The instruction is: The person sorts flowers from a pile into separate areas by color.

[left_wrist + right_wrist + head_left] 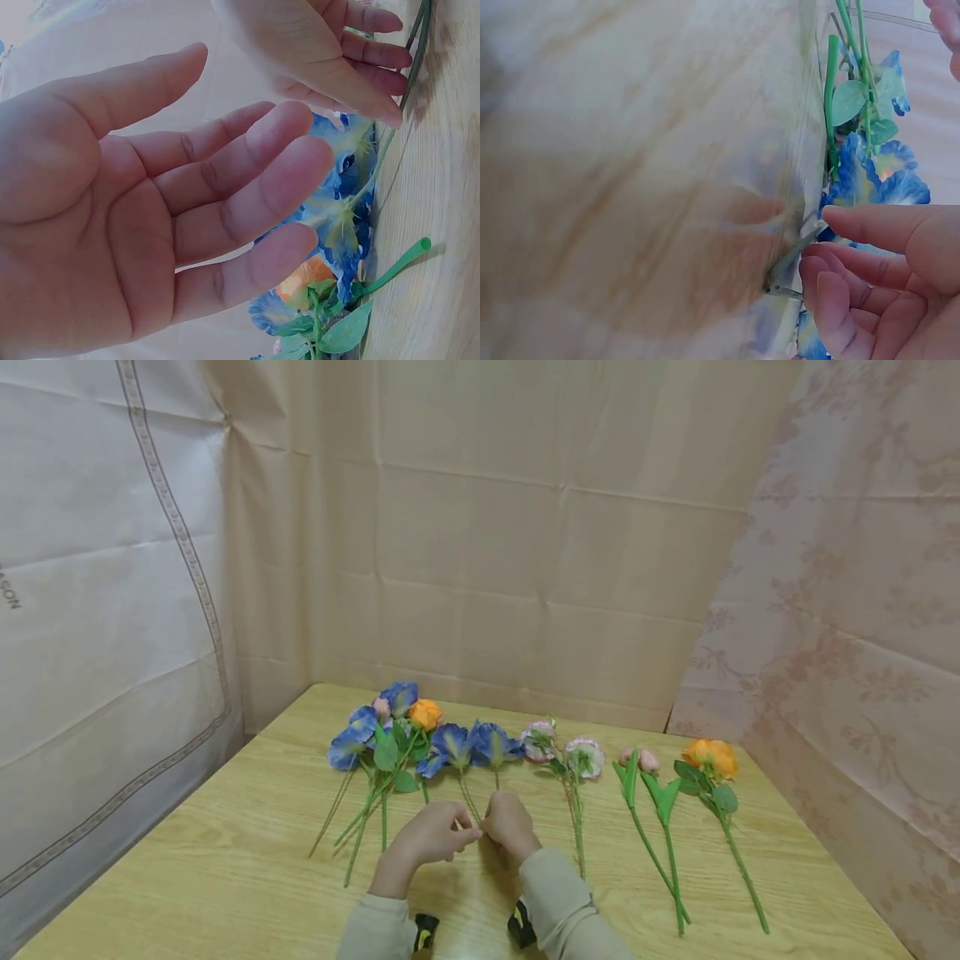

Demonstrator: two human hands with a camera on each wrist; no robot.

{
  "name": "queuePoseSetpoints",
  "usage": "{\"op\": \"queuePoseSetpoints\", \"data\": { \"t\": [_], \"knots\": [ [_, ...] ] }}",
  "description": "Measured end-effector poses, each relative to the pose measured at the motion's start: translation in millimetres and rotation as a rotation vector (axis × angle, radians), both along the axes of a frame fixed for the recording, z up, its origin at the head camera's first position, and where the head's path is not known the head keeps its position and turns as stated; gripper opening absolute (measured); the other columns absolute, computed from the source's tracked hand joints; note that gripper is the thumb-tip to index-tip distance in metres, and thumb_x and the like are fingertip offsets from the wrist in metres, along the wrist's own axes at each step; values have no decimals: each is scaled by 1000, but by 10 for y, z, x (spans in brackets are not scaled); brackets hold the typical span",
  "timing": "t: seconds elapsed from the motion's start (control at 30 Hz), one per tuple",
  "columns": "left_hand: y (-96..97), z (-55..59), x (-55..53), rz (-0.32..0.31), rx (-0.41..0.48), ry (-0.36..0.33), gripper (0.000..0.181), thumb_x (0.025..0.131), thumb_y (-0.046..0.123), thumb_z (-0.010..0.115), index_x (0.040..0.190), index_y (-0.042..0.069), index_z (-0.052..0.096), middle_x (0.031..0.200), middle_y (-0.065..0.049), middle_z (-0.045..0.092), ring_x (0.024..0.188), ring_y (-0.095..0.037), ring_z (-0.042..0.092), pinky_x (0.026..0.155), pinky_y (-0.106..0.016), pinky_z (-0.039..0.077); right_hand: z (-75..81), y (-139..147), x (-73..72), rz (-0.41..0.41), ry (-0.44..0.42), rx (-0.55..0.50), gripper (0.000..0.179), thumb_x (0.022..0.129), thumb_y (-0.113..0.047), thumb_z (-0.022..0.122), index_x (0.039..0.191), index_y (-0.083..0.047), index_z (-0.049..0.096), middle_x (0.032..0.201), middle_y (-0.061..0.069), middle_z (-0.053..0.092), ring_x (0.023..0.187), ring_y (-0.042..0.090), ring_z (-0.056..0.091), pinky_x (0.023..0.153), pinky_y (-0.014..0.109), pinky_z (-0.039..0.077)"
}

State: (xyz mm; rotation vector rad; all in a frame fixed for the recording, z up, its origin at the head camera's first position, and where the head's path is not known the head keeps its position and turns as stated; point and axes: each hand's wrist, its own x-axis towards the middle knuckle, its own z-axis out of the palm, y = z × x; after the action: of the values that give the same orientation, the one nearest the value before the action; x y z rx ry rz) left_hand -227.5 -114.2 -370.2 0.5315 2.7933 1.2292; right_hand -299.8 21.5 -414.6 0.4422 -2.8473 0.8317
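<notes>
Two blue artificial flowers (491,745) lie side by side mid-table, their thin stems (468,793) running toward the hands. My right hand (510,824) holds these stems near their lower ends, thumb and curled fingers around a stem (789,261) in the right wrist view. Just left of it is my left hand (433,837), palm showing and fingers loosely extended (262,180), holding nothing. A pile with other blue flowers (352,739), an orange flower (425,714) and green leaves (386,750) lies beyond the left hand.
To the right lie pink-white flowers (583,757), pink tulips (647,762) and an orange flower (712,758) with green stems. Dark straps with yellow marks (425,932) show by the wrists. Cloth curtains (480,543) enclose the wooden table (225,860).
</notes>
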Motion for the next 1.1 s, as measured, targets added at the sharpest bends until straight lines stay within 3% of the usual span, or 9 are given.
{"op": "queuePoseSetpoints", "data": {
  "t": [0.13, 0.3, 0.4, 0.53, 0.67, 0.83, 0.93, 1.1],
  "knots": [
    [-52, -1, -17, 66, -39, 58, 15, 87, 18, 58, 84, 4, 62, 69, -2, 56, 55, -14, 52, 49, -28, 42, 2, 11, 0, 8, -13, 21, 19, 65, -4, 69, 54, -7, 53, 51, -1, 48, 41, 12, 43, 37, 24, 33],
    [-198, 21, -76, 255, -83, 178, 12, 85, 15, 61, 85, 4, 64, 76, -3, 59, 65, -15, 54, 55, -30, 43, 15, 85, 24, 44, -37, 30, 34, 72, -9, 66, 48, -12, 43, 43, -7, 34, 39, 8, 31, 36, 21, 23],
    [-317, 26, -117, 384, -95, 202, 10, 84, 12, 61, 85, 3, 64, 76, -4, 60, 65, -17, 55, 55, -31, 44, 33, 183, 71, 89, -51, -22, 32, 75, -10, 65, 49, -11, 47, 42, -8, 34, 37, 6, 29, 36, 20, 22],
    [-491, 30, -156, 523, -148, 165, 9, 84, 9, 60, 85, 1, 63, 77, -6, 60, 65, -20, 56, 56, -35, 45, 67, 321, 141, 148, -109, -131, 17, 80, -11, 64, 64, -4, 61, 46, -1, 47, 35, 5, 33, 35, 20, 29],
    [-632, 12, -193, 577, -197, 134, 9, 83, 7, 59, 84, -2, 62, 76, -9, 60, 67, -22, 56, 59, -37, 46, 126, 424, 219, 176, -191, -240, 14, 84, -12, 61, 83, 2, 63, 58, 9, 57, 39, 11, 44, 36, 25, 38],
    [-749, -69, -239, 628, -183, 97, 24, 81, 7, 61, 60, 2, 50, 57, -4, 47, 53, -18, 45, 48, -32, 38, 214, 516, 313, 189, -205, -285, 18, 84, -15, 62, 88, 2, 63, 67, 11, 59, 49, 21, 55, 41, 33, 46],
    [-799, -143, -259, 660, -189, 102, 23, 81, 9, 62, 64, 2, 48, 62, -11, 50, 60, -27, 52, 52, -37, 42, 257, 555, 350, 201, -198, -299, 18, 84, -16, 62, 88, 2, 63, 66, 11, 59, 49, 23, 56, 40, 35, 46],
    [-835, -244, -294, 680, -243, 109, 8, 80, 1, 57, 85, -5, 54, 91, -27, 57, 86, -44, 55, 69, -49, 45, 313, 592, 385, 228, -194, -313, 20, 84, -18, 63, 89, 2, 63, 66, 10, 59, 48, 22, 56, 39, 34, 46]
  ]
}}
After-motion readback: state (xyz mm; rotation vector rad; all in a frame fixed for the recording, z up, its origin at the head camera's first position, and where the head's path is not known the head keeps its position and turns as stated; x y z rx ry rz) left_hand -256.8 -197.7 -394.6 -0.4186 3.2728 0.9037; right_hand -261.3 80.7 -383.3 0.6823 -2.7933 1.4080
